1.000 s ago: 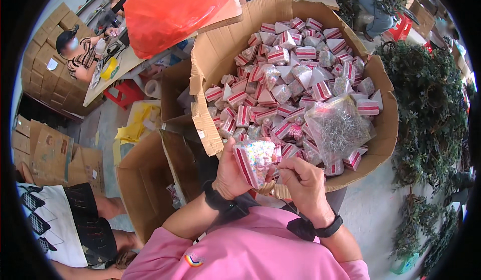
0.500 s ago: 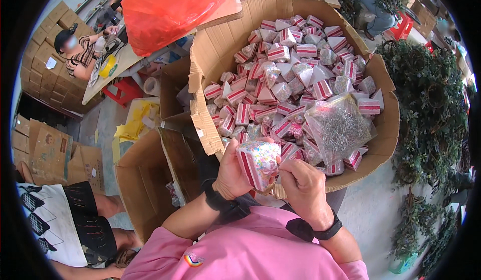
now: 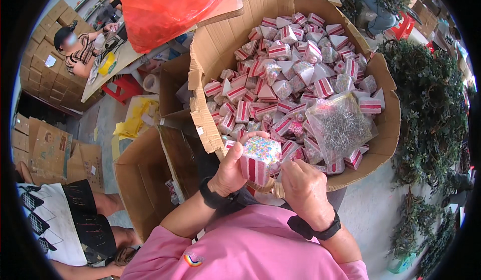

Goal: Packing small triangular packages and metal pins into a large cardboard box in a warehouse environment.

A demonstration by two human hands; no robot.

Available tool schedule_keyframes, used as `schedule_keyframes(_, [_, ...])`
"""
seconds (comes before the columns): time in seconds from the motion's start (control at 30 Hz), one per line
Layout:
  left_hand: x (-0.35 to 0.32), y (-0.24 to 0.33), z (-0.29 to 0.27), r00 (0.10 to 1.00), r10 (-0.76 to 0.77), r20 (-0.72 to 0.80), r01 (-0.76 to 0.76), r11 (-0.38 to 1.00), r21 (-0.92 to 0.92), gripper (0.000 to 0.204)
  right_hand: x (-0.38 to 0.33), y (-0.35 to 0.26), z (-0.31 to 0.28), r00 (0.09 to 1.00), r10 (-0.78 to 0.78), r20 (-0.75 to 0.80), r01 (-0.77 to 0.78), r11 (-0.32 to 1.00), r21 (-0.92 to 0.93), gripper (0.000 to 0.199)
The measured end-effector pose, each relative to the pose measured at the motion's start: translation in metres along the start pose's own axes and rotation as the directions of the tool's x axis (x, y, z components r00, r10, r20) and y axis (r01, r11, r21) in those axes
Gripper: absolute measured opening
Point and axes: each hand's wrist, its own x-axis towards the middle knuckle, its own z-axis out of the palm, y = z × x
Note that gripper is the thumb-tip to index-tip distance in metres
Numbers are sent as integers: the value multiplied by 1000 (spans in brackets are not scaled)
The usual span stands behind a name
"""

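My left hand (image 3: 228, 172) is closed round a fake cake slice (image 3: 259, 160) with a sprinkled white top and pink-and-red striped sides. Its sprinkled face is tilted upward and a striped side faces me. Just to the right of the slice, my right hand (image 3: 306, 192) is curled in a pinch by the slice's edge. Whatever sits between those fingertips is too small or hidden to make out. Beyond both hands, a big cardboard carton (image 3: 213, 44) holds a heap of similar wrapped cake slices (image 3: 278, 92). On the heap lies a clear bag of thin metal pins (image 3: 344, 125).
Left of the carton stands an open cardboard box (image 3: 143, 179). A red plastic bag (image 3: 170, 12) lies on a table at the upper left, where a person (image 3: 82, 54) works. Another person (image 3: 60, 225) is at the lower left. Dark green foliage (image 3: 426, 109) lines the right.
The cake slice has turned in my left hand, so its sprinkled top now faces up and its striped side faces me. My right hand stays pinched beside it, barely shifted.
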Motion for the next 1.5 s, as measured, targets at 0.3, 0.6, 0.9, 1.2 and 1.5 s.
schedule_keyframes(0.3, [-5,-1,-1,995,14,-97,-8,998,57,68,0,2,7,990,129,-65,-120,985,121,10])
schedule_keyframes(0.6, [-7,-5,-7,997,-47,-69,48,999,17,67,5,-6,2,935,322,146,-354,866,354,22])
schedule_keyframes(0.9, [-13,-6,-13,995,-67,-70,67,998,-11,77,21,23,27,901,268,342,-434,520,736,58])
schedule_keyframes(1.2, [-65,71,-78,881,242,-407,-273,962,-19,68,32,44,33,856,382,348,-469,290,834,41])
schedule_keyframes(1.5, [-249,155,-209,321,547,-773,97,793,602,42,39,136,-15,792,604,94,-588,712,382,23])
